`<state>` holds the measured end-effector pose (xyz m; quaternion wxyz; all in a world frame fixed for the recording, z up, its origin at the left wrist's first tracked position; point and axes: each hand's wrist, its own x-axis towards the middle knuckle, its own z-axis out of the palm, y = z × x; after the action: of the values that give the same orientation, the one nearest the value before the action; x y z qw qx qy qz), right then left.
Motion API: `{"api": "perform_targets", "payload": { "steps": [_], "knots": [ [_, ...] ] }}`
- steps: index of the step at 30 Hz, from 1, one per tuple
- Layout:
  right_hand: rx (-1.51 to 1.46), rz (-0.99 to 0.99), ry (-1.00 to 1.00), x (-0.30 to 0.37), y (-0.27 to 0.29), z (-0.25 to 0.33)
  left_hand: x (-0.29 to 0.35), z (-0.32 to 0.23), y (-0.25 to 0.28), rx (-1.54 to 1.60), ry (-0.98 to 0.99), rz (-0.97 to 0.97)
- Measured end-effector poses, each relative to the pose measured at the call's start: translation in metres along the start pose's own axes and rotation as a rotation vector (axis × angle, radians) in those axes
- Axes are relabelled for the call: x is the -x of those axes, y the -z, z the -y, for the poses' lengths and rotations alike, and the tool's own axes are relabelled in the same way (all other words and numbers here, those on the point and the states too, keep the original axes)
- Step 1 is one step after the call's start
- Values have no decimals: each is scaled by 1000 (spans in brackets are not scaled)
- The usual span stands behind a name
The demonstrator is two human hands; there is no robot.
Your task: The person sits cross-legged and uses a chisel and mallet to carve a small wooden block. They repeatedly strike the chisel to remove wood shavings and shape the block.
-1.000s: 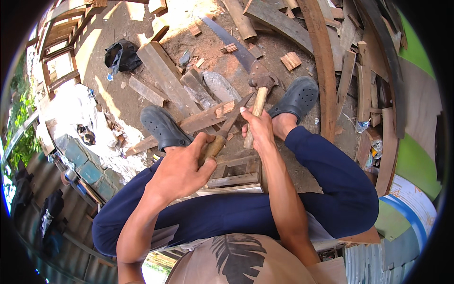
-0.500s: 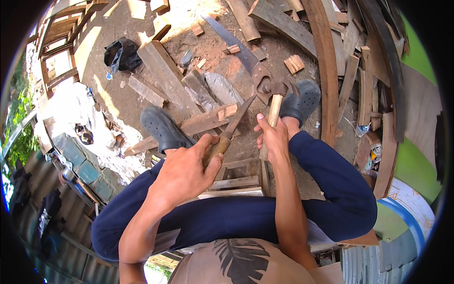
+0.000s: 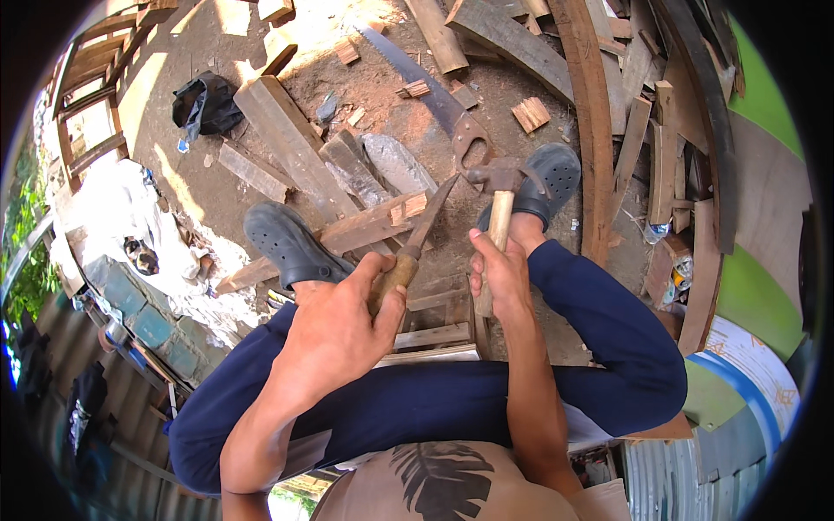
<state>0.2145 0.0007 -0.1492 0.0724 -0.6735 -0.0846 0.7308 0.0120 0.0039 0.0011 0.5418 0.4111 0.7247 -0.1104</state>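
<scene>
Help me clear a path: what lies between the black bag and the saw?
The head view shows a thick plank, a small grey lump and a wood chip.

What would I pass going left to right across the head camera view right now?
Black bag, left hand, pointed tool, hammer, brown board, dark board. I left out the right hand and the clogs, since they overlap others in that order.

The tool (image 3: 412, 253) in the left hand (image 3: 334, 334) has a matt wooden handle (image 3: 397, 278) and dull metal blade (image 3: 431, 217); the hammer (image 3: 500, 213) in the right hand (image 3: 505, 273), smooth wood and matt metal.
</scene>
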Motion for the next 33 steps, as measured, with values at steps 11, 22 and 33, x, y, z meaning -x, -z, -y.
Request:
{"api": "perform_targets", "payload": {
  "steps": [11, 22, 33],
  "knots": [
    [60, 61, -111, -5, -7, -14, 6, -9, -8, -56, 1, -40],
    [48, 110, -189, -6, 6, -12, 8, -1, -20, -165, -152, -176],
    [32, 179, -186, -6, -1, -6, 8, -1, -17, -184, -107, -85]
  ]
}}
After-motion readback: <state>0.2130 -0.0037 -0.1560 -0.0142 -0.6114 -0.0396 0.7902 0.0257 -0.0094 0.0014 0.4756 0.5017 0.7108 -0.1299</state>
